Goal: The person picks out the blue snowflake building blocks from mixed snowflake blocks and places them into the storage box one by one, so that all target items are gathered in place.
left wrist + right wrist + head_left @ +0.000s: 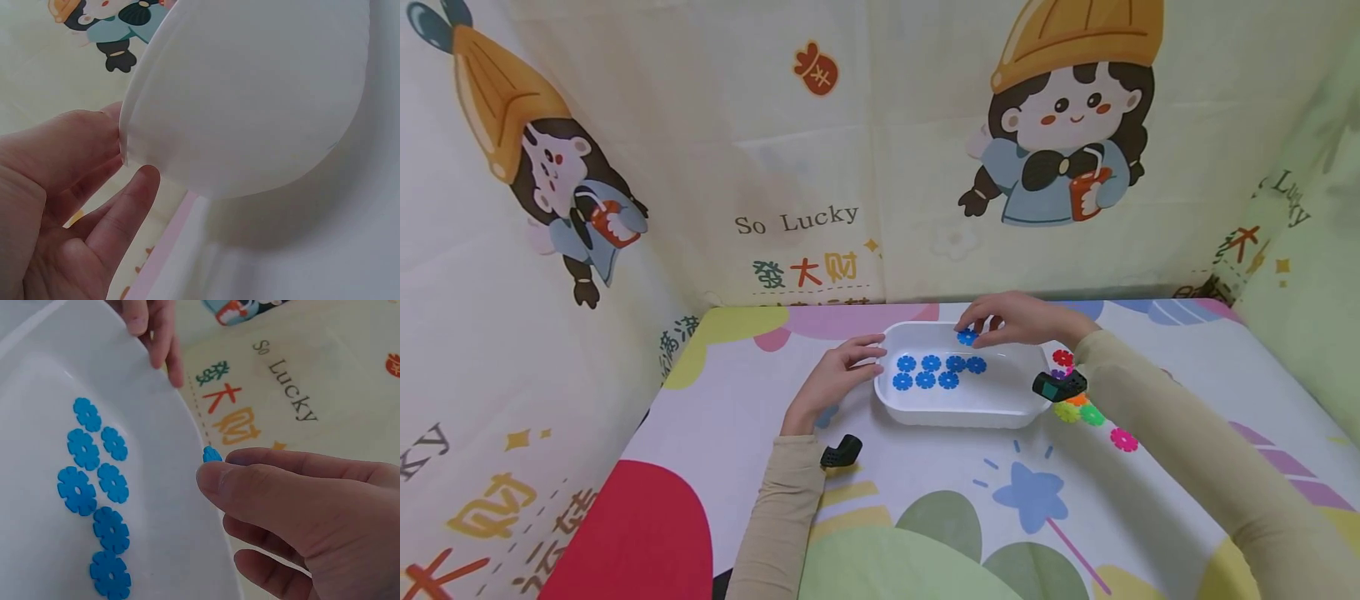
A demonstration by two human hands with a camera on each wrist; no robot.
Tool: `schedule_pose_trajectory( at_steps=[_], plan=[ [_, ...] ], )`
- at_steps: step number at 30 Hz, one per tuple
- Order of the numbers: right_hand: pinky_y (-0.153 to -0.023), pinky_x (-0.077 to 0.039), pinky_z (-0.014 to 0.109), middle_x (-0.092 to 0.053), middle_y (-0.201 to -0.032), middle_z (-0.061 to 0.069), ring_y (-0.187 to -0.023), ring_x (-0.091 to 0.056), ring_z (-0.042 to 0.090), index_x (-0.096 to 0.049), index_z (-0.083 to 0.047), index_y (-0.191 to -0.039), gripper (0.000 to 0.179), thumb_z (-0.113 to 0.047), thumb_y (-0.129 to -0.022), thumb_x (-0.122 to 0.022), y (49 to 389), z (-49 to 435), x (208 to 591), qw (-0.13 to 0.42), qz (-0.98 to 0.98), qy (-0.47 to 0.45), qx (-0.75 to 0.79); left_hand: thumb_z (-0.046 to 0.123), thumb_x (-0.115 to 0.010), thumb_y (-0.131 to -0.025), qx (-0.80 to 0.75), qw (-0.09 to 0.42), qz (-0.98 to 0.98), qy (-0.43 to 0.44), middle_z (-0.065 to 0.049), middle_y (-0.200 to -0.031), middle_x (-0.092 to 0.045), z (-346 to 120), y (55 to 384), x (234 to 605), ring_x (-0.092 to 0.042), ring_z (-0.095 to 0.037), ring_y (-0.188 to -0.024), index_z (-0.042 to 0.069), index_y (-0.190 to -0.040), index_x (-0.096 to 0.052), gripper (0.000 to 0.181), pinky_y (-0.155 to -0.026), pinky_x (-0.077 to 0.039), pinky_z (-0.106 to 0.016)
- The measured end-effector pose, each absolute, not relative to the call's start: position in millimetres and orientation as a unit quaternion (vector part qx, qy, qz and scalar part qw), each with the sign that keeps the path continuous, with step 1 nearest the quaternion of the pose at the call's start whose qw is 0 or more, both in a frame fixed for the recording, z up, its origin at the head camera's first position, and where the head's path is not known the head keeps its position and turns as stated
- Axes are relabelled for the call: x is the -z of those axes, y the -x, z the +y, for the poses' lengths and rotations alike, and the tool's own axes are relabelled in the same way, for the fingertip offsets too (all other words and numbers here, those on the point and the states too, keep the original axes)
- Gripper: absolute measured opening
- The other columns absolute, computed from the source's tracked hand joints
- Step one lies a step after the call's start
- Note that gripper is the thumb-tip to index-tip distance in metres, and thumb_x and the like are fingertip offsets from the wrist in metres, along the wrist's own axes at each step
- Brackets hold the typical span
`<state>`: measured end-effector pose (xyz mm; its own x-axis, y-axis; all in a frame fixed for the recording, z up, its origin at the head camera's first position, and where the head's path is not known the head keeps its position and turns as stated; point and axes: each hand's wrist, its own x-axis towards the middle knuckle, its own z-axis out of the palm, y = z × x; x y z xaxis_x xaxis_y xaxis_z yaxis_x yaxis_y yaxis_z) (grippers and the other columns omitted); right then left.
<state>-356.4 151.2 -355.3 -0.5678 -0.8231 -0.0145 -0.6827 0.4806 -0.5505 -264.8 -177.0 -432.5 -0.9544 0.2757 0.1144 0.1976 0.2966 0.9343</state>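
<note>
A white oval-cornered plastic tray (970, 408) stands on the patterned table. Several blue snowflake discs (926, 380) lie in two rows on its floor. Over the tray's far rim, my right hand (1018, 318) pinches another blue snowflake disc (967, 337) between thumb and fingers. Only a sliver of that disc (212, 454) shows past the thumb in the right wrist view. At the tray's left end, my left hand (842, 375) touches the rim with loosely extended fingers. Its fingertips (147, 178) meet the outer wall in the left wrist view.
Loose snowflake discs in other colours lie right of the tray, among them a pink disc (1124, 440), a green disc (1092, 415) and a red disc (1063, 358). The right forearm passes over that side. A printed cloth backdrop (925, 167) rises behind the table.
</note>
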Motion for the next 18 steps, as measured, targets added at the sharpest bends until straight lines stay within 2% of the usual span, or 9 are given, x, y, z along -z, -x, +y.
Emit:
schedule_pose_trajectory(
  at_steps=[6,18],
  plan=[
    [-0.087,-0.056,0.031,-0.065,-0.118,-0.003,-0.099,-0.062,0.014,-0.069,-0.016,-0.123,0.037,-0.028,-0.088,-0.075,361,138,365,0.160,0.838,0.459,0.248,0.016,-0.070,-0.092,-0.575,0.034,0.805,-0.143,0.009,-0.142,-0.049,-177,266,433,-0.059,-0.018,-0.120,0.009,-0.122,-0.068,0.031,-0.099,-0.049,-0.029],
    [-0.089,-0.054,0.032,-0.065,-0.119,-0.003,-0.102,-0.061,0.015,-0.067,-0.013,-0.125,0.037,-0.021,-0.090,-0.073,363,127,378,0.194,0.832,0.454,0.254,0.017,-0.069,-0.092,-0.570,0.037,0.808,-0.146,0.008,-0.144,-0.048,-177,265,433,-0.059,-0.019,-0.120,0.007,-0.124,-0.067,0.033,-0.099,-0.049,-0.030]
  ],
)
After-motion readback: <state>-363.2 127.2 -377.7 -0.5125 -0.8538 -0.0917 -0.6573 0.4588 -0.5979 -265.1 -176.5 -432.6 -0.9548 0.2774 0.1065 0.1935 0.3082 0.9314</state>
